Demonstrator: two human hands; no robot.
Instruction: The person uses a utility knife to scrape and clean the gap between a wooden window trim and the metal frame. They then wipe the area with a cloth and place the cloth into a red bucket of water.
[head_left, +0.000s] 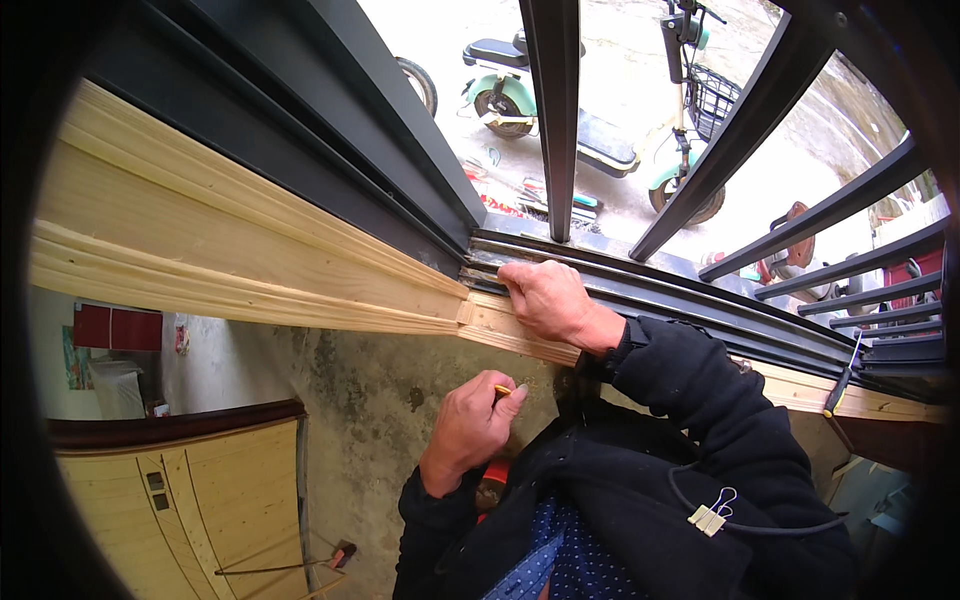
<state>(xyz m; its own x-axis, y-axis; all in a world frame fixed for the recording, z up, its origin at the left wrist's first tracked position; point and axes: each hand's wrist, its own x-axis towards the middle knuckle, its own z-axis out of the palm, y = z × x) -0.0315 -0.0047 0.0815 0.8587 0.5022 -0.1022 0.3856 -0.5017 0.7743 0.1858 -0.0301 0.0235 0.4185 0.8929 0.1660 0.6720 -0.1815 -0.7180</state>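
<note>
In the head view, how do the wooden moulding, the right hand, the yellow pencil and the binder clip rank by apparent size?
1. Wooden moulding
2. Right hand, though it is near the camera
3. Binder clip
4. Yellow pencil, mostly hidden in the left hand, so its place is unsure

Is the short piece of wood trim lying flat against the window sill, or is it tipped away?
Flat, it seems: the right hand presses the short trim piece against the sill, in line with the long trim.

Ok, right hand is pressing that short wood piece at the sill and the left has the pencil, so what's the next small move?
Probably lift the pencil in the left hand to the short wood piece, beside its joint with the long trim; the right hand steadies it and the pencil sits below it.
</note>
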